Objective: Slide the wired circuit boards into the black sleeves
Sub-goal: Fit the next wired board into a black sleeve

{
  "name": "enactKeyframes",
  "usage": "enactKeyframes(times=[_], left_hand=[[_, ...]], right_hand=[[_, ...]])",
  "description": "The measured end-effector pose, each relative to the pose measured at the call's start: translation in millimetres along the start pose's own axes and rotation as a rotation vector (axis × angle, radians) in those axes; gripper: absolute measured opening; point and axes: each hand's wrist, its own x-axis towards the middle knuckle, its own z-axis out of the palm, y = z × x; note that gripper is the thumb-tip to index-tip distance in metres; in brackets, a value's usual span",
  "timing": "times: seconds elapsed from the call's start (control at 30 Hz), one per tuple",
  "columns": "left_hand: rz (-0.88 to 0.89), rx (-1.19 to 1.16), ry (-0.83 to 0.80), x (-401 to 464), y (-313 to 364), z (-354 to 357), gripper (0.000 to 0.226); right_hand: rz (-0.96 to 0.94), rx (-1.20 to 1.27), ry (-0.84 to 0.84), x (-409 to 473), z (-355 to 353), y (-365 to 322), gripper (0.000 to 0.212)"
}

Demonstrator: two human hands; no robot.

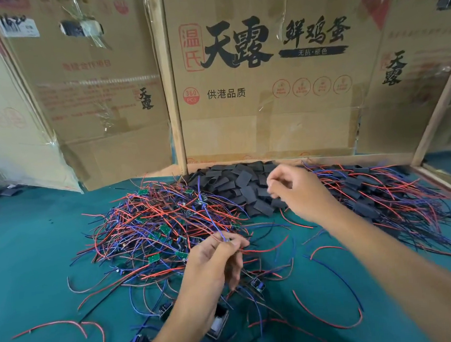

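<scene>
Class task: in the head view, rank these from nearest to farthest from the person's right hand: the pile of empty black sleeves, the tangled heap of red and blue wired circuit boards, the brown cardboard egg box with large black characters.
From the right hand:
1. Pile of empty black sleeves, directly under and left of it.
2. Tangled heap of red and blue wired circuit boards, farther left.
3. Brown cardboard egg box, upright behind.

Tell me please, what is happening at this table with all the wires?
A person is assembling small electronics on a green table. The left hand pinches wires pulled from a tangled pile of wired circuit boards. The right hand hovers, fingers curled, above a heap of empty black sleeves; whether it holds one I cannot tell. Further right lies a pile of boards already in sleeves. Cardboard boxes stand behind.
</scene>
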Motion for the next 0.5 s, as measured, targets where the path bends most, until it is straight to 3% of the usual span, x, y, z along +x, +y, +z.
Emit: enactKeyframes(times=[0.1,0.17,0.23,0.3,0.4,0.5], left_hand=[[0.132,0.239,-0.016,-1.1,2.2,-7.5,0.019],[0.289,0.566,-0.058,-0.6,1.5,-17.0,0.015],[0.430,0.892,-0.153,1.9,0.8,-25.7,0.024],[0.444,1.046,-0.220,6.6,1.0,-33.6,0.039],[0.382,1.026,-0.203,12.9,1.0,-43.3,0.045],[0.323,0.746,-0.120,15.4,2.0,-43.5,0.029]], right_hand=[[0.137,-0.297,-0.096,30.6,11.5,39.2,0.008],[0.200,-0.393,-0.154,40.9,28.8,60.6,0.014],[0.249,-0.517,-0.221,47.1,47.3,75.4,0.034],[0.260,-0.626,-0.222,52.8,61.7,85.2,0.047],[0.223,-0.740,-0.195,59.7,74.0,92.0,0.051],[0.192,-0.740,-0.181,60.7,73.7,92.2,0.047]])
